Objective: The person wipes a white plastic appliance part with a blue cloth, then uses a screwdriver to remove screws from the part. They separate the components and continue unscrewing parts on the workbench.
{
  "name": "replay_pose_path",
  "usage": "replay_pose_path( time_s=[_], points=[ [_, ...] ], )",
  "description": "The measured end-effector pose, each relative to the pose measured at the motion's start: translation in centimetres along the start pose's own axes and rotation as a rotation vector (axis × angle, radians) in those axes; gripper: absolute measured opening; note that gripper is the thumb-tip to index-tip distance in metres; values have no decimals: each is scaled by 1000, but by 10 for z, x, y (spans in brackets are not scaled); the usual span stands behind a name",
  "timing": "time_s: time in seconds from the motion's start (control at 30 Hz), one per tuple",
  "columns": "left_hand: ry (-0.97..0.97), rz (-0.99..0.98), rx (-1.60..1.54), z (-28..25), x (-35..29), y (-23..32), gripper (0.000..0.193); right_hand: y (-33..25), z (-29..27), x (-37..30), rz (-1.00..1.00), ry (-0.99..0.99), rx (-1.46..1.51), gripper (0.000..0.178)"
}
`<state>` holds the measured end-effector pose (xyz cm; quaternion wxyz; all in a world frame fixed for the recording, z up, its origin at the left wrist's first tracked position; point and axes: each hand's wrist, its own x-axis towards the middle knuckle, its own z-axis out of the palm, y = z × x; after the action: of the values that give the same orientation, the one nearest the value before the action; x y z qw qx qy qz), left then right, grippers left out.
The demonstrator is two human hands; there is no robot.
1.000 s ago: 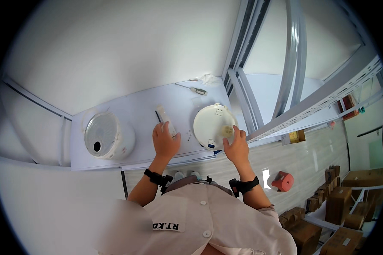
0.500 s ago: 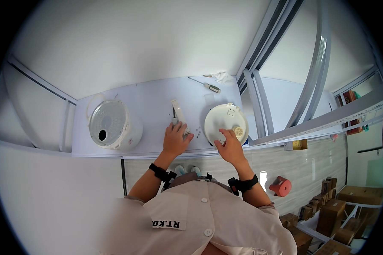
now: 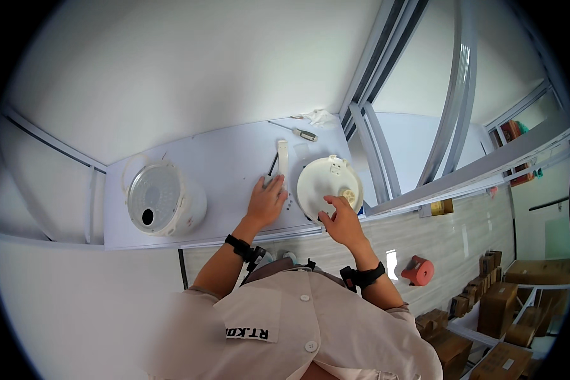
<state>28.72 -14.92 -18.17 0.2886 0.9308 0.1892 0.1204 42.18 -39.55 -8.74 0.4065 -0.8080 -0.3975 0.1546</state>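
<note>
My left hand (image 3: 267, 201) is closed over the near end of a long white plastic strip (image 3: 283, 157) on the table. Beside the strip, a screwdriver's dark shaft (image 3: 273, 164) points away from the same fingers; its grip is mostly covered. Several small dark screws (image 3: 289, 201) lie just right of this hand. Farther right rests a round white lid (image 3: 313, 183) with a pale yellow round part (image 3: 347, 197) on it. My right hand (image 3: 343, 223) is over the lid's near edge, thumb and forefinger apart, nothing visible between them.
A white rice-cooker-like pot body (image 3: 193, 206) with a translucent top stands at the left. Toward the back lie another screwdriver (image 3: 303, 133) and a white cloth (image 3: 320, 118). Metal frame bars (image 3: 377, 149) rise at the table's right. A red stool (image 3: 418, 271) and cardboard boxes (image 3: 497, 308) are on the floor.
My left hand has shifted right with the white strip and the screwdriver, and the strip now points more straight away from me. My right hand stays over the lid. The view has shifted slightly.
</note>
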Motion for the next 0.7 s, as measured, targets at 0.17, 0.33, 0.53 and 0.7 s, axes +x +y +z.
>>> replay_pose_path(
  time_s=[0.17, 0.33, 0.53, 0.7],
  points=[
    [-78, -102, 45, -9, 8, 25, 69, -3, -4, 0, 11, -4, 6, 46],
    [-29, -56, 62, -20, 6, 29, 76, -11, -9, 0, 30, -11, -10, 44],
    [171, -186, 79, -24, -12, 12, 67, -15, -8, 7, -3, 2, 32, 41],
    [47, -444, 186, -44, -23, 30, 56, -22, -1, 16, -50, -8, 70, 40]
  ],
)
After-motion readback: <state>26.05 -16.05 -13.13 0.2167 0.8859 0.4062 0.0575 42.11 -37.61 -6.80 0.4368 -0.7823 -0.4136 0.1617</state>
